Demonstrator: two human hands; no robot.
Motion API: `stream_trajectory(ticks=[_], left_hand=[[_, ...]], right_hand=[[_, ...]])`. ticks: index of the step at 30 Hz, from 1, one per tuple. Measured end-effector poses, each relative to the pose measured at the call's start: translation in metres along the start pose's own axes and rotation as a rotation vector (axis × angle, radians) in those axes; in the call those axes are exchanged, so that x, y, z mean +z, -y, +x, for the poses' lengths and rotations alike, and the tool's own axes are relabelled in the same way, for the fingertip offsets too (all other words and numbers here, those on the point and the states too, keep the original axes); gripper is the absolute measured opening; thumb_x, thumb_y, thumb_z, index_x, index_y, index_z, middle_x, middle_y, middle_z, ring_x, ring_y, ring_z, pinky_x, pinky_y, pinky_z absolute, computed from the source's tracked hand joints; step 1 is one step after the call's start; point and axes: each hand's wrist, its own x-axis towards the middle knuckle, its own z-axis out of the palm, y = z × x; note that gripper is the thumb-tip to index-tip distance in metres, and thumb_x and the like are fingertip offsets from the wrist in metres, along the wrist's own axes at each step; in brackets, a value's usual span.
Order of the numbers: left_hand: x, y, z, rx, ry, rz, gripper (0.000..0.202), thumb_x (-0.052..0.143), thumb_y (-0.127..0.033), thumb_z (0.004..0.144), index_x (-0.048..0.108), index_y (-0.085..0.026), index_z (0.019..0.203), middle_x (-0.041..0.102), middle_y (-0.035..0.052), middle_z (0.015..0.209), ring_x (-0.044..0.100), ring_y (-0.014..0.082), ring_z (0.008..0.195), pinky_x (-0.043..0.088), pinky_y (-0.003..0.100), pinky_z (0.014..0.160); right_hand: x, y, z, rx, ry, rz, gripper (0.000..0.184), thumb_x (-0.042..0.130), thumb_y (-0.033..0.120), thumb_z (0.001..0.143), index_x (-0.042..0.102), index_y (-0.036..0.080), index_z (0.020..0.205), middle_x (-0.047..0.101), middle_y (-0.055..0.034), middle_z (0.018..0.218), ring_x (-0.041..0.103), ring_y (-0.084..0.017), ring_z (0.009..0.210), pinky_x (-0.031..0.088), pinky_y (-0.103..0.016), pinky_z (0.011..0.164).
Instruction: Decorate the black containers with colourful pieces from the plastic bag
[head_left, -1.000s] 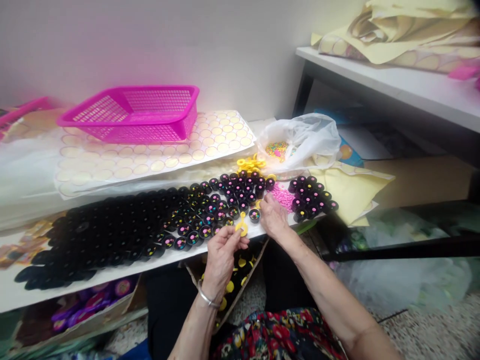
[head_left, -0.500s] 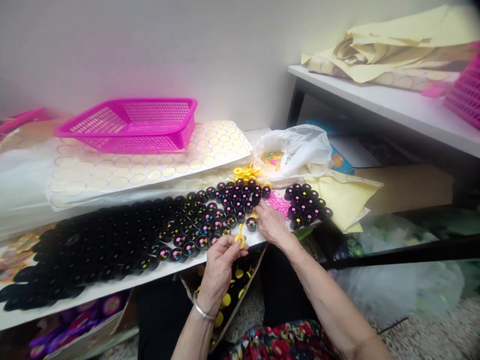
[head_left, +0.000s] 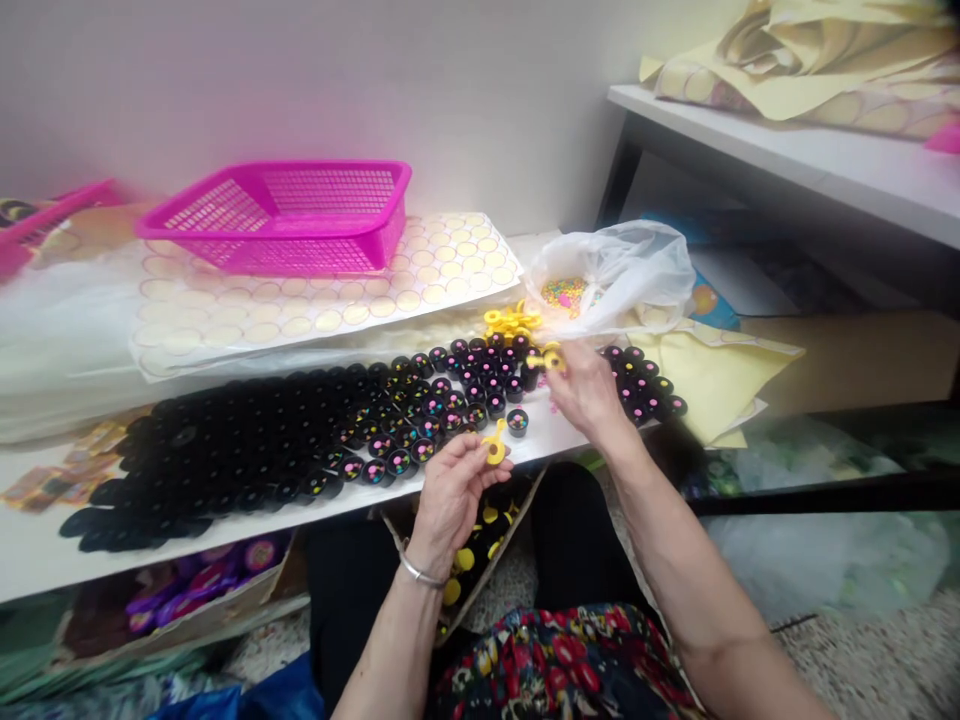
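My left hand (head_left: 459, 492) pinches a small yellow ring-and-stem plastic piece (head_left: 495, 449) above the table's front edge, its stem pointing up. My right hand (head_left: 589, 392) is closed on another yellow ring-and-stem piece (head_left: 553, 360) over the far side of the black cups. A single round black cup (head_left: 517, 421) with coloured bits inside stands between the hands, apart from the others. To its left are many black cups (head_left: 401, 462), several holding coloured beads and pink dots. Behind my right hand, a loose heap of yellow pieces (head_left: 513, 320) lies at the back.
A white plastic bag (head_left: 645, 275) with coloured beads (head_left: 566, 294) sits at the back. More black cups (head_left: 637, 385) stand right of my right hand. A pink basket (head_left: 277, 225) rests on circle-printed sheets (head_left: 457, 262). Below the table, a carton (head_left: 491, 560) holds yellow-and-black pieces.
My right hand has moved away from the pink pieces, up and back, and now shows a yellow piece in its fingers. My left hand still holds its yellow piece. The view has shifted slightly.
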Motion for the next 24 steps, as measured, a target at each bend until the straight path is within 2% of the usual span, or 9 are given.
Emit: stream_trajectory(ticks=[2, 4, 6, 8, 11, 15, 20, 24], left_hand=[[0.004, -0.003, 0.002, -0.011, 0.011, 0.005, 0.025, 0.072, -0.025, 0.066, 0.057, -0.012, 0.08, 0.067, 0.005, 0.074, 0.066, 0.0151, 0.064, 0.053, 0.025, 0.059], [0.007, -0.005, 0.005, -0.012, 0.013, 0.023, 0.024, 0.071, -0.027, 0.066, 0.058, -0.011, 0.079, 0.067, 0.0053, 0.073, 0.066, 0.0152, 0.062, 0.052, 0.025, 0.057], [0.01, -0.007, 0.01, -0.002, 0.009, 0.061, 0.025, 0.071, -0.029, 0.065, 0.059, -0.011, 0.078, 0.066, 0.0045, 0.069, 0.064, 0.014, 0.058, 0.051, 0.024, 0.054], [0.012, -0.008, 0.016, 0.015, 0.02, 0.124, 0.025, 0.071, -0.031, 0.065, 0.061, -0.011, 0.077, 0.064, 0.0026, 0.063, 0.061, 0.0113, 0.051, 0.049, 0.022, 0.05], [0.017, -0.007, 0.021, 0.049, 0.065, 0.255, 0.024, 0.07, -0.032, 0.066, 0.064, -0.01, 0.073, 0.059, 0.0003, 0.053, 0.052, 0.007, 0.044, 0.04, 0.016, 0.042], [0.025, -0.002, 0.024, 0.075, 0.058, 0.342, 0.024, 0.07, -0.034, 0.066, 0.066, -0.01, 0.069, 0.057, -0.0003, 0.048, 0.047, 0.0051, 0.04, 0.032, 0.015, 0.038], [0.029, 0.009, 0.03, 0.069, -0.003, 0.276, 0.028, 0.072, -0.036, 0.062, 0.067, -0.01, 0.071, 0.057, -0.0006, 0.048, 0.047, 0.0059, 0.039, 0.032, 0.016, 0.038], [0.029, 0.016, 0.033, 0.083, -0.053, 0.244, 0.028, 0.072, -0.034, 0.061, 0.068, -0.009, 0.071, 0.057, -0.0002, 0.048, 0.047, 0.0058, 0.039, 0.032, 0.016, 0.038]], right_hand=[[-0.002, 0.0, 0.02, -0.007, -0.169, 0.142, 0.02, 0.049, 0.022, 0.081, 0.056, 0.016, 0.099, 0.054, -0.0132, 0.105, 0.051, -0.025, 0.095, 0.043, -0.038, 0.08], [-0.005, 0.001, 0.027, -0.06, -0.236, 0.291, 0.027, 0.054, 0.028, 0.081, 0.055, 0.019, 0.107, 0.049, -0.0126, 0.119, 0.049, -0.026, 0.106, 0.043, -0.04, 0.083], [-0.007, 0.004, 0.017, -0.172, -0.131, 0.421, 0.028, 0.057, 0.03, 0.081, 0.057, 0.022, 0.107, 0.05, -0.0095, 0.122, 0.048, -0.024, 0.111, 0.043, -0.041, 0.088], [-0.007, 0.008, -0.007, -0.295, 0.065, 0.505, 0.027, 0.061, 0.031, 0.079, 0.06, 0.022, 0.105, 0.055, -0.0077, 0.117, 0.049, -0.022, 0.111, 0.041, -0.04, 0.091], [-0.003, 0.012, -0.045, -0.356, 0.276, 0.507, 0.027, 0.062, 0.027, 0.079, 0.061, 0.021, 0.105, 0.059, -0.0073, 0.108, 0.052, -0.02, 0.101, 0.043, -0.037, 0.086], [0.002, 0.012, -0.066, -0.31, 0.291, 0.399, 0.019, 0.054, 0.024, 0.085, 0.061, 0.02, 0.102, 0.06, -0.0065, 0.093, 0.052, -0.019, 0.088, 0.043, -0.033, 0.077], [0.001, 0.007, -0.057, -0.396, 0.32, 0.249, 0.017, 0.052, 0.029, 0.087, 0.06, 0.018, 0.096, 0.057, -0.0066, 0.085, 0.05, -0.019, 0.082, 0.041, -0.032, 0.074], [0.001, 0.003, -0.055, -0.412, 0.354, 0.289, 0.016, 0.05, 0.027, 0.088, 0.059, 0.017, 0.096, 0.057, -0.0061, 0.085, 0.05, -0.019, 0.083, 0.041, -0.031, 0.073]])
